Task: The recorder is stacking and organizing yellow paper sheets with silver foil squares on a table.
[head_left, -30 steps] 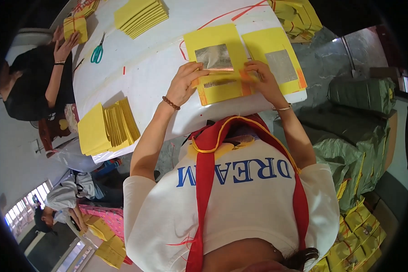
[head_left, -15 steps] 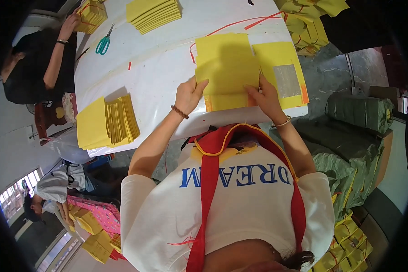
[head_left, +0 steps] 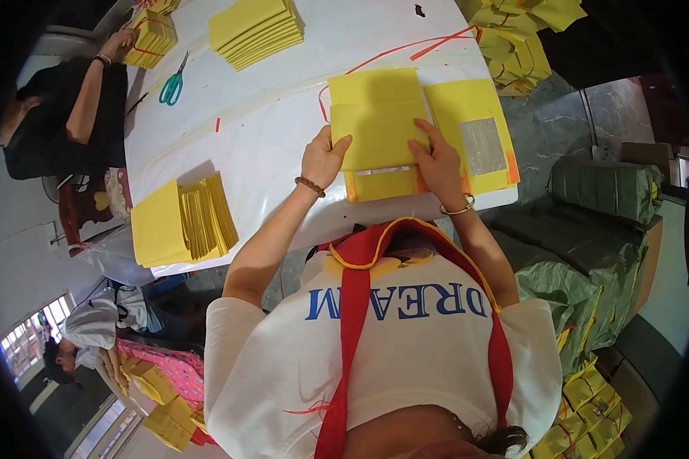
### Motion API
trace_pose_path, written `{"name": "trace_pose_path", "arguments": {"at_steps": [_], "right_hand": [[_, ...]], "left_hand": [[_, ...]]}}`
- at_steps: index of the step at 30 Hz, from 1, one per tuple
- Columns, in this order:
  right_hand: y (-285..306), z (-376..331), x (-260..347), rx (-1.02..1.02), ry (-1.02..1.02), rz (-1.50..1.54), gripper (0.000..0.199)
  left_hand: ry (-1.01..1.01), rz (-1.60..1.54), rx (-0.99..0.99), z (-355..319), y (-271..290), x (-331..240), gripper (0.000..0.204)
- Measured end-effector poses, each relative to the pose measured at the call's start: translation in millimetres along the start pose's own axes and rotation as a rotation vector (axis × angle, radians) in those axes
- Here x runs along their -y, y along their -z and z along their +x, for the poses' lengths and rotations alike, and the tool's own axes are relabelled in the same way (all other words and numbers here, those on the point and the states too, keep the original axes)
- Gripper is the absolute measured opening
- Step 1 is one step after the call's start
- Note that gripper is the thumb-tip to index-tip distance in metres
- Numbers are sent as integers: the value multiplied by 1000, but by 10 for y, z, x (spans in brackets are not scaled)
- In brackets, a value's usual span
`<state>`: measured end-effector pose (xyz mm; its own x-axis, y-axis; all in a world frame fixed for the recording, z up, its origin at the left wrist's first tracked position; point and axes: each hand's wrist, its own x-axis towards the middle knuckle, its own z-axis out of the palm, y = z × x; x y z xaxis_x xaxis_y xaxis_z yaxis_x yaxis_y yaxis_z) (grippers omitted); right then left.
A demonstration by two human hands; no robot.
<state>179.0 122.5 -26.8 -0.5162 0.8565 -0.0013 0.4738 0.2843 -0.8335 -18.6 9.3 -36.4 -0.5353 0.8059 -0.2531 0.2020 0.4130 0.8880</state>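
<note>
Folding step, seemingly: sheet (head_left: 377,136) at 12 o'clock. Left hand (head_left: 325,159) pinches its 8 o'clock edge; right hand (head_left: 439,162), fingers loosely spread, touches 3 o'clock side. Next likely calls for creasing.

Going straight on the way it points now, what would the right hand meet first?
The folded paper, it seems: the right hand points away from the body and slightly left, its fingertips at the paper's right edge. Whether they press on it or hover just above is unclear.
</note>
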Motion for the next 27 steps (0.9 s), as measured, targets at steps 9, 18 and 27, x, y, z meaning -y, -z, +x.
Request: {"name": "trace_pose_path", "arguments": {"at_steps": [9, 18, 27], "right_hand": [[-4, 6, 83, 6, -75, -57, 41], [9, -20, 237, -124, 276, -339, 47], [-104, -272, 69, 120, 419, -539, 66]], "left_hand": [[-599, 525, -322, -198, -119, -357, 55], [-803, 888, 9, -93, -371, -290, 53], [-706, 553, 86, -170, -309, -204, 66]]}}
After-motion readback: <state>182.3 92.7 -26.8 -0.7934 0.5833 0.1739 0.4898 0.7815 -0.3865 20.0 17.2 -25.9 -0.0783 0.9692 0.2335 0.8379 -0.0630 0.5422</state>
